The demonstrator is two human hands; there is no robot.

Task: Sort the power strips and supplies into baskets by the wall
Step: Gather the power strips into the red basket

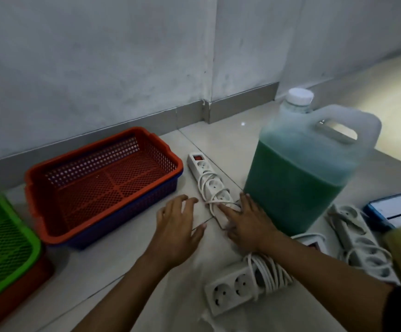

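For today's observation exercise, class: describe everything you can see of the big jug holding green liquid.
The jug is translucent whitish plastic with a white screw cap on top and a moulded handle on its upper right. Green liquid fills most of it. It stands upright on the pale tiled floor, capped. The right hand lies against its lower left side; a white power strip lies just to its left.
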